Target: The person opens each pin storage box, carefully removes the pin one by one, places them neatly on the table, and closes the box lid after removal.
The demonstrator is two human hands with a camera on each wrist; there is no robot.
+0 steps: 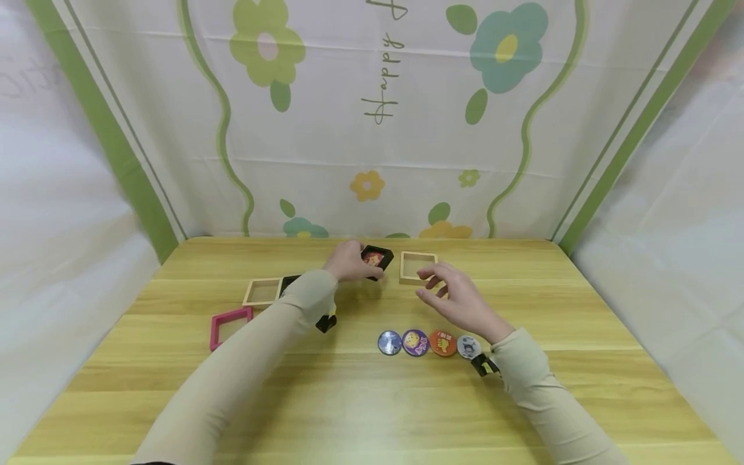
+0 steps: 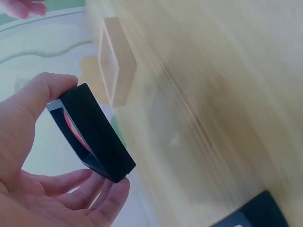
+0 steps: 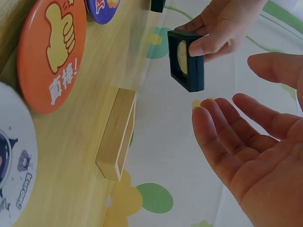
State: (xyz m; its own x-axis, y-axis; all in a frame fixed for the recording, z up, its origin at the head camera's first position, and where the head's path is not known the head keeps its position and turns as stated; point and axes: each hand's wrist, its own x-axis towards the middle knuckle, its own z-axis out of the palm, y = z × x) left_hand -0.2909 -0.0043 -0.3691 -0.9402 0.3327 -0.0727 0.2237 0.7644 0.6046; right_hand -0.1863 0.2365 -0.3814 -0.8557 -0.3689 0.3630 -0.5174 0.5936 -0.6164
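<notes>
My left hand grips a small black square box by opposite sides, thumb on one edge and fingers on the other. Tilted and held above the table, the box has a round red badge inside it. My right hand hovers in the air with relaxed, slightly bent fingers and nothing in them. Just beyond its fingertips, a pale wooden square box lies on the table. Below that hand sit round badges in a row: dark blue, purple, orange and white.
To the left, partly behind my left forearm, are a pink box, another wooden box and a second black box. A flowered cloth hangs at the table's back edge. White cloth also hangs at both sides.
</notes>
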